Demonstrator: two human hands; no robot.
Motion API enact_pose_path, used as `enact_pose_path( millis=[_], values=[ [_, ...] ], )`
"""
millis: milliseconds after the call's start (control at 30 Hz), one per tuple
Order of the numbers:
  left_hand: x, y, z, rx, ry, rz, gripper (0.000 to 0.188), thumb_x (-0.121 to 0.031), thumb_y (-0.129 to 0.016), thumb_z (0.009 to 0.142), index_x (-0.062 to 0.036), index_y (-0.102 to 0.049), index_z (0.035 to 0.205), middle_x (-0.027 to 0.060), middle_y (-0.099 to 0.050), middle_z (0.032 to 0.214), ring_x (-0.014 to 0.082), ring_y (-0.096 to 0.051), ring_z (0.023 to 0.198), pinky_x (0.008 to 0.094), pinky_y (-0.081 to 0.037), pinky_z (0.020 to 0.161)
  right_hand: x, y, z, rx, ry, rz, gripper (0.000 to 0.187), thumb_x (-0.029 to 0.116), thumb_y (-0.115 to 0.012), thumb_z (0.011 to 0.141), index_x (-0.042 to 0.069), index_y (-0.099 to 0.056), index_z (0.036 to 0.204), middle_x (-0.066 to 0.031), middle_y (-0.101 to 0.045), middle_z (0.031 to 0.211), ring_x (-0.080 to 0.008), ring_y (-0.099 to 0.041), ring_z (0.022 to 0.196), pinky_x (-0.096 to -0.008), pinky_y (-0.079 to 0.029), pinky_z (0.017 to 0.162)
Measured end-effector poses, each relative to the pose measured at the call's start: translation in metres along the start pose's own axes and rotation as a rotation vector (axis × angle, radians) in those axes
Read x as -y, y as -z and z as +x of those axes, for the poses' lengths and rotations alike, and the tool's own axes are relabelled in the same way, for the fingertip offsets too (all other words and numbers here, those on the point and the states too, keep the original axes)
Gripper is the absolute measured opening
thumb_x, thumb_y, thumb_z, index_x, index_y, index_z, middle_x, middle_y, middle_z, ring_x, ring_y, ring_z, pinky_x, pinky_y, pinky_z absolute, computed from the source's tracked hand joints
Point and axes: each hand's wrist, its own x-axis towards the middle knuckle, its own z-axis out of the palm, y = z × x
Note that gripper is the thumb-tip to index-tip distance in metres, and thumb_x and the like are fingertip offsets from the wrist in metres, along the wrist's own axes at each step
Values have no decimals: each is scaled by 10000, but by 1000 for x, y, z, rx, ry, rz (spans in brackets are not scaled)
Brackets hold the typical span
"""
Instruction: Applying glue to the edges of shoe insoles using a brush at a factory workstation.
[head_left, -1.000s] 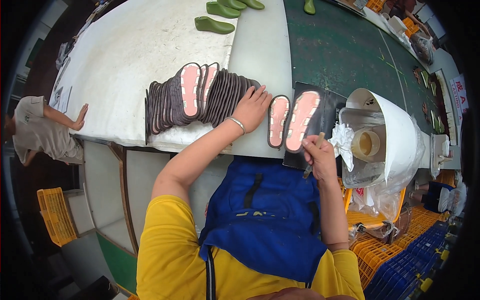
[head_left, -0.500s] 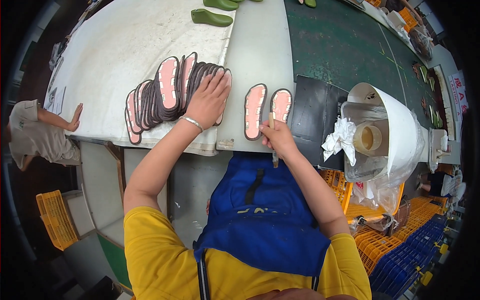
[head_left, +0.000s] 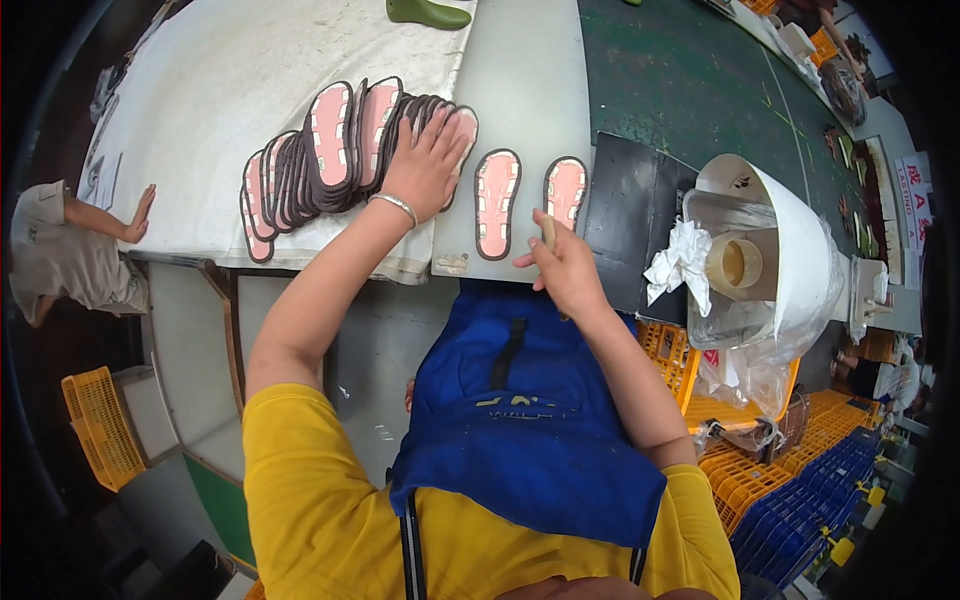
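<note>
Two soles (head_left: 494, 205) look pink, dark-edged; right fingers (head_left: 528, 261) clamp a handle (head_left: 548, 234), left fingers (head_left: 431, 128) apart.

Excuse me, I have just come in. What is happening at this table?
The person's left hand rests on a pile of overlapping pink, dark-edged insoles. The right hand grips a wooden handle. Two more insoles lie apart, between the pile and a black sheet. A cup of tan liquid is farther right.

Diffuse light, brightest on the white table cover (head_left: 200, 120); soft shade beneath; fisheye curvature bending the green worktop (head_left: 680, 80) toward the rim; corners vignetted to black.
</note>
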Motion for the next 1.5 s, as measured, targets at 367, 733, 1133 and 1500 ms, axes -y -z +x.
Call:
enact_pose_path(
  millis=[367,733,1133,1500],
  values=[
    [-22,23,-26,8,172,-192,823,-451,-648,824,-22,-365,1466,204,-260,1568,306,-117,1498,604,-80,1161,10,48,-55,-103,190,59,270,152,-585,961,-60,-634,1122,-108,-651,951,-124,-668,700,-253,-497,657],
    [-67,-2,-17,-65,492,-111,766,-224,-627,742,23,-400,1431,189,-270,1574,317,-165,1493,595,-164,1132,-51,166,-130,-725,99,-334,253,217,-512,1017,-7,-629,1002,-90,-594,872,-142,-568,783,-266,-446,681],
    [-60,29,-10,-771,618,-956,607,1,-540,877,52,-327,1443,198,-442,1421,317,-475,1290,389,-388,1059,-122,219,-94,-1122,308,-528,229,104,-592,935,3,-615,1139,-219,-634,1071,-377,-621,953,-415,-493,831],
    [-114,108,-14,-355,655,-2455,489,-148,-465,1004,-58,-321,1463,205,-581,1273,230,-678,933,310,-597,684,-131,215,-87,-1185,322,429,256,155,-537,1011,-68,-599,1118,-96,-669,828,-125,-636,734,-252,-517,690]
  ],
)
